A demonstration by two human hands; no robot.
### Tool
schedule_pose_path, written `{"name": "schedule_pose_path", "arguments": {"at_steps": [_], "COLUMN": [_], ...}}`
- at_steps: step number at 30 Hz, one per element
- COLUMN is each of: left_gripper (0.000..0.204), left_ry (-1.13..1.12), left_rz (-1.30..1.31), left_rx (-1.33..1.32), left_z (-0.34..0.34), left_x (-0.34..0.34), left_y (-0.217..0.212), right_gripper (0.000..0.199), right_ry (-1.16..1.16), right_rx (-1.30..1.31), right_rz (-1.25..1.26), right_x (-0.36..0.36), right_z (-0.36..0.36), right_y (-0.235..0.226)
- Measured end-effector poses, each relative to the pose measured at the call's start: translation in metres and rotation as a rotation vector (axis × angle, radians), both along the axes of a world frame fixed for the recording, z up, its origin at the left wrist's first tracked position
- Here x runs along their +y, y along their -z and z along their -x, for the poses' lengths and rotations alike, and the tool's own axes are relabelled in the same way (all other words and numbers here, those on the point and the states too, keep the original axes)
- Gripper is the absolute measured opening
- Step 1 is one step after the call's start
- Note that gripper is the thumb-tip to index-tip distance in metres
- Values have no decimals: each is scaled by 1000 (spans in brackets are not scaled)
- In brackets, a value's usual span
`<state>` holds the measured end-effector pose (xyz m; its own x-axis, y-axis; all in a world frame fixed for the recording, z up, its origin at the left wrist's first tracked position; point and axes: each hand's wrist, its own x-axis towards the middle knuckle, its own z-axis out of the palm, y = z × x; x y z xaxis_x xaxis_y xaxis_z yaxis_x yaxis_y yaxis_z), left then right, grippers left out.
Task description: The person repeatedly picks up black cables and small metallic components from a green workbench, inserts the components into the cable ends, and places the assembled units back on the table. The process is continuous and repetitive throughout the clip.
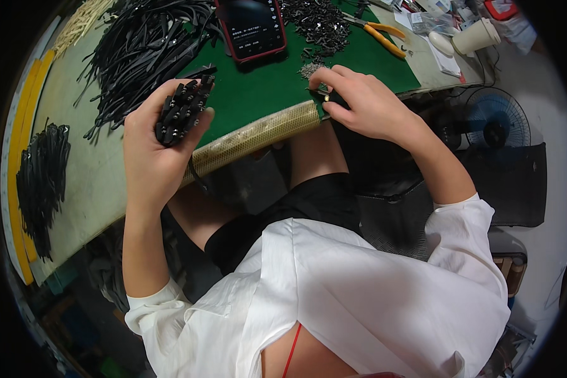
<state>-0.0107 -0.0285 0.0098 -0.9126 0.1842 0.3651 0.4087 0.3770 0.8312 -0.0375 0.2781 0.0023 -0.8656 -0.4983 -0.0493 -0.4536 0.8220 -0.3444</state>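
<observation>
My left hand [146, 154] is wrapped round a bundle of black straps [184, 112], held up over the near edge of the table. Small shiny metal bits show at the strap ends facing up. My right hand [370, 104] is closed in a pinch at the front edge of the green mat [252, 94]. A small, thin metallic piece [324, 96] shows at its fingertips, too small to name. Just beyond those fingers lies a little heap of tiny silvery parts [311, 68]. Below and between the hands, a yellowish mesh-covered roll [258, 140] runs along the table edge.
A large heap of black straps [135, 53] covers the back left; another bundle [44, 183] lies far left beside a yellow strip [14, 164]. A phone [253, 31] stands at the back. Small black parts [318, 28], orange-handled pliers [384, 39] and a white cup [475, 36] lie right.
</observation>
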Motion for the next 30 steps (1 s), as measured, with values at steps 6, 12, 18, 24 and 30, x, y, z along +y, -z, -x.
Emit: {"name": "schedule_pose_path", "arguments": {"at_steps": [6,12,18,24,30], "left_gripper": [30,31,31,29,26], "left_ry": [1,2,-11,-28,-95], "left_rz": [-14,-4,-12,-48,-17], "left_rx": [-36,-42,-47,-40,96], "left_z": [-1,-1,-3,-7,-15], "left_x": [0,0,0,2,6], "left_y": [2,2,2,2,-2], "right_gripper": [30,31,32,31,33], "right_ry": [-12,-40,-90,-108,-151], "right_rx": [-11,9,51,67,149], "right_rz": [-8,-2,-98,-132,44], "right_x": [0,0,-9,-15,-17], "right_z": [0,0,4,6,6], "right_y": [-1,-1,-5,-8,-8]}}
